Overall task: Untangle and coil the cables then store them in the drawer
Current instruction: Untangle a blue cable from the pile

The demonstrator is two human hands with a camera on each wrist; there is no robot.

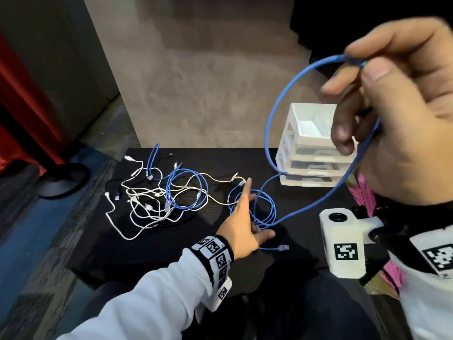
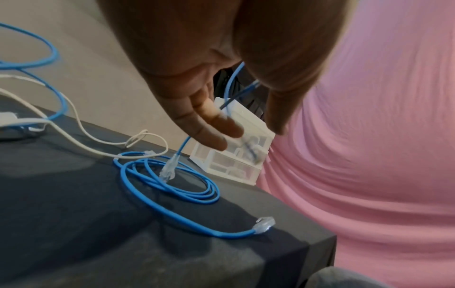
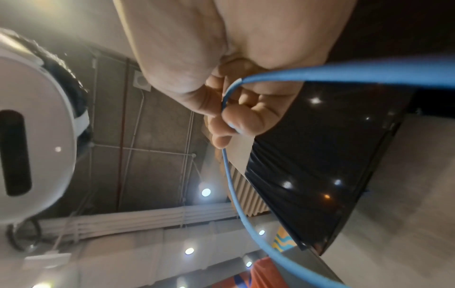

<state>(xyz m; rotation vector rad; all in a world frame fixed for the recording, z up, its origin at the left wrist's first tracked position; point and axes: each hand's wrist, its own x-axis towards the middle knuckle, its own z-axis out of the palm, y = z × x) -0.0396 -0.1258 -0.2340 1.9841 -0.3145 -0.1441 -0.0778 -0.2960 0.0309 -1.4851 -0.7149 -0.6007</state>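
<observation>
My right hand (image 1: 382,99) is raised near the camera and pinches a loop of a blue network cable (image 1: 274,114) between thumb and fingers; the same blue cable (image 3: 231,175) runs through its curled fingers (image 3: 236,120) in the right wrist view. The cable drops to a loose blue coil (image 1: 259,209) on the black table (image 1: 171,246). My left hand (image 1: 239,217) hovers over that coil (image 2: 172,181) with straight fingers (image 2: 211,124), holding nothing. A clear plug (image 2: 264,224) lies at the near edge. A tangle of white, blue and black cables (image 1: 157,192) lies to the left.
A white plastic drawer unit (image 1: 311,148) stands at the table's back right, its top drawer pulled open. A black lamp base (image 1: 63,180) sits on the floor at left. Pink cloth (image 2: 369,155) fills the right of the left wrist view.
</observation>
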